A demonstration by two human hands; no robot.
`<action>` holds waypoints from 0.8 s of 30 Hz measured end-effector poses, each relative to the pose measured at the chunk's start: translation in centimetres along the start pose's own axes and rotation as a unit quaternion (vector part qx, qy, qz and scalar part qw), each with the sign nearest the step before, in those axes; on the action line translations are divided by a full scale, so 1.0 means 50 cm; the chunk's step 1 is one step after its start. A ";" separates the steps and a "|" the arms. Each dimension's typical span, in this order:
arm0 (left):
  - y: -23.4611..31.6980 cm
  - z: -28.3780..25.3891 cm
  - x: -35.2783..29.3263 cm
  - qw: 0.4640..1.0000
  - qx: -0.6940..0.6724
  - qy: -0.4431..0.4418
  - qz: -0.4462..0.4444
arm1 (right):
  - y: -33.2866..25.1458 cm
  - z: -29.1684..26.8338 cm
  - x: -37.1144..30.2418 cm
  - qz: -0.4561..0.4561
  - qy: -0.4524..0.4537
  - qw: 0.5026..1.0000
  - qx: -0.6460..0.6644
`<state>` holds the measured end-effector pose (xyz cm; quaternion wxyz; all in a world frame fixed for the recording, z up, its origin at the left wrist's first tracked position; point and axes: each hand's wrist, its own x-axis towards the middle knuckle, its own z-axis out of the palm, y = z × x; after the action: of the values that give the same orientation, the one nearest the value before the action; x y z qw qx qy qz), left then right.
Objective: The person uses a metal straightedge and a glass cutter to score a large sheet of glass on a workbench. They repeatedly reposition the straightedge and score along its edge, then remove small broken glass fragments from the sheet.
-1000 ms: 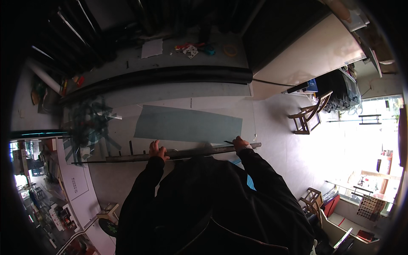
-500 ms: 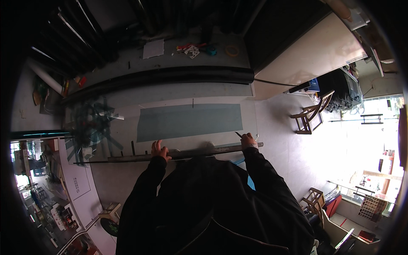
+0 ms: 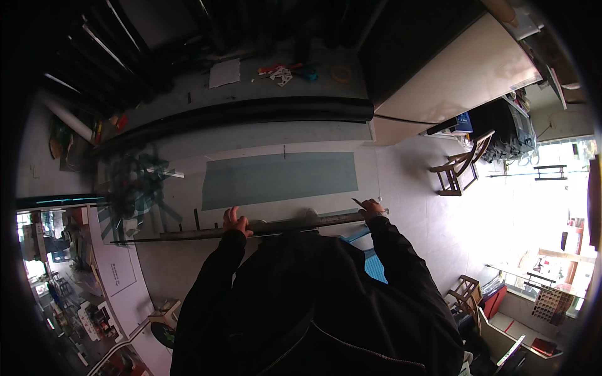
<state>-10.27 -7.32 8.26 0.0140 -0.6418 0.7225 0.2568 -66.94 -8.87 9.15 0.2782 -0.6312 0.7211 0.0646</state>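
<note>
Pale smooth floor (image 3: 404, 182) spreads beyond the right hand, and a long grey-white counter (image 3: 263, 135) runs in front of both hands. Across the counter, well ahead of the hands, lies a thick glossy black roll (image 3: 301, 110). A long, narrow grey bar (image 3: 332, 220) stretches sideways under both hands, close to the person's body. Just ahead of them, between bar and roll, a flat blue-grey oblong sheet (image 3: 279, 178) lies on the counter. Left of the left hand sits a tangled heap of see-through greenish strips (image 3: 128, 188).

The left hand (image 3: 234, 220) rests on the bar, thumb and fingers parted; whether it grips cannot be told. The right hand (image 3: 373, 208), near the bar's right end, is closed around a slim pointed tool (image 3: 358, 203).

Compared with a second ago, the sheet's right end has swung away from the bar and the right hand has slid outward. That seems to leave the sheet apart from the bar, with the tool's tip just outside its near right corner.
</note>
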 end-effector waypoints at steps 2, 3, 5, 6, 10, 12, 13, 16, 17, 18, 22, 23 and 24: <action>0.002 -0.001 0.001 1.000 0.001 -0.011 -0.008 | -0.022 0.014 -0.003 0.013 -0.016 1.000 0.006; 0.003 -0.002 0.000 1.000 0.002 -0.004 -0.005 | -0.035 0.021 0.002 0.020 -0.021 1.000 0.006; 0.004 -0.005 0.000 1.000 -0.002 -0.010 -0.011 | -0.054 0.028 0.008 0.036 -0.035 0.999 -0.010; 0.006 -0.006 0.000 1.000 -0.001 -0.018 -0.019 | -0.060 0.030 0.010 0.047 -0.044 0.998 -0.025; 0.008 -0.007 0.000 0.999 0.009 -0.025 -0.027 | -0.072 0.024 0.018 0.046 -0.060 0.995 -0.071; 0.008 -0.008 0.001 0.999 0.015 -0.025 -0.024 | -0.077 0.017 0.018 0.028 -0.047 0.996 -0.065; 0.008 -0.008 0.001 0.999 0.017 -0.029 -0.025 | -0.082 0.013 0.017 0.034 -0.050 0.996 -0.068; 0.008 -0.008 0.001 0.998 0.019 -0.040 -0.034 | -0.099 -0.002 0.005 0.010 0.029 0.999 0.014; 0.007 -0.007 0.000 0.998 0.019 -0.039 -0.034 | -0.108 -0.007 0.010 0.005 0.029 0.999 0.019; 0.004 -0.007 -0.003 0.999 0.020 -0.035 -0.032 | -0.115 -0.014 0.013 0.012 0.027 0.999 0.026; -0.003 0.004 0.001 0.999 0.022 -0.019 -0.023 | -0.114 -0.045 0.025 -0.010 0.084 0.995 0.056; -0.005 0.007 0.001 0.999 0.023 -0.028 -0.029 | -0.111 -0.052 0.028 -0.011 0.100 0.993 0.059; -0.006 0.009 0.001 0.999 0.027 -0.015 -0.025 | -0.105 -0.059 0.030 0.000 0.126 0.989 0.076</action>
<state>-10.14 -7.22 7.72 0.0479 -0.6550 0.7127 0.2464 -62.96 -12.51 12.25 0.2322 -0.6115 0.7532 -0.0698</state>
